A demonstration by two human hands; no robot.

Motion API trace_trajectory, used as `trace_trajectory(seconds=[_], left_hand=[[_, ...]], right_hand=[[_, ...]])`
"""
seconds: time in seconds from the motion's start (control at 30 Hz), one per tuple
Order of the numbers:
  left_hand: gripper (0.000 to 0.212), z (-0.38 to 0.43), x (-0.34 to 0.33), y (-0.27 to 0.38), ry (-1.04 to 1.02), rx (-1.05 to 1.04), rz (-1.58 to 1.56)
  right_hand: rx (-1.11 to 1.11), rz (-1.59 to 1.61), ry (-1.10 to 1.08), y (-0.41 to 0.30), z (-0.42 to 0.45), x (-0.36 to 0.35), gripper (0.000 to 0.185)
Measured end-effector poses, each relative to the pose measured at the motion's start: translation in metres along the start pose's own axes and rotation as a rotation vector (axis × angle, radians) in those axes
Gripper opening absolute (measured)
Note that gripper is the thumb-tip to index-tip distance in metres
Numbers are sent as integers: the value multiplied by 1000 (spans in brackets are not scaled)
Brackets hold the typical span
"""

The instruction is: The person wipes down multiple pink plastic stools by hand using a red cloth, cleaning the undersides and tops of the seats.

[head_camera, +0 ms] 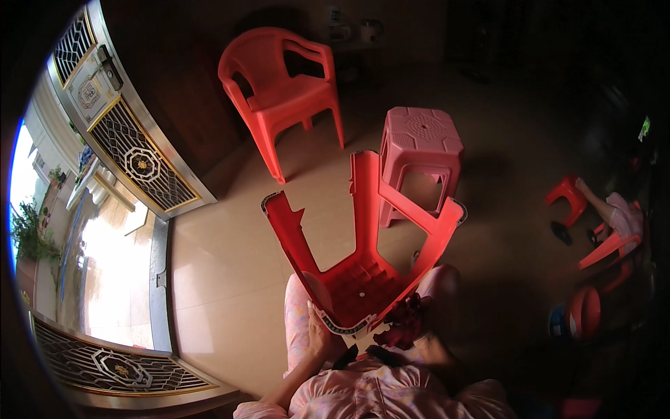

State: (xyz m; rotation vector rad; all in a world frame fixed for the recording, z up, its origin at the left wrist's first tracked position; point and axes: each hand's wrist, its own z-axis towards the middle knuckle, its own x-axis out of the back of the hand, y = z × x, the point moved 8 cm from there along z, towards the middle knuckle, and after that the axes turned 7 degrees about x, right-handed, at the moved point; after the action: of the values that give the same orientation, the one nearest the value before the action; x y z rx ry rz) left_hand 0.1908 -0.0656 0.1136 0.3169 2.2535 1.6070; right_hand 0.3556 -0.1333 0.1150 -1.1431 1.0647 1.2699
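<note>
An upturned red plastic stool (369, 277) rests at my lap with its legs pointing up and away from me; one leg is broken or cut near its crossbar. My left hand (320, 330) grips the near leg at the stool's left side. A crumpled dark red cloth (405, 322) lies against the near right side of the stool, and my right hand (432, 348) is at it, deep in shadow; its fingers are mostly hidden.
A red plastic armchair (293, 91) and a pink plastic stool (423, 128) stand ahead. An ornate metal door (141, 162) is swung inward at left, beside a bright doorway. At right, a seated person (623, 220) is near a small red stool (568, 196) and a red basin (583, 312).
</note>
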Motion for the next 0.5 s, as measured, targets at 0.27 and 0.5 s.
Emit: trace_trajectory(seconds=[0.27, 0.5], left_hand=[[60, -16, 4, 33, 92, -327, 461], [59, -20, -6, 39, 109, -345, 387]], right_hand=[[34, -102, 100, -2, -5, 21, 36], [23, -225, 195, -12, -3, 33, 35]])
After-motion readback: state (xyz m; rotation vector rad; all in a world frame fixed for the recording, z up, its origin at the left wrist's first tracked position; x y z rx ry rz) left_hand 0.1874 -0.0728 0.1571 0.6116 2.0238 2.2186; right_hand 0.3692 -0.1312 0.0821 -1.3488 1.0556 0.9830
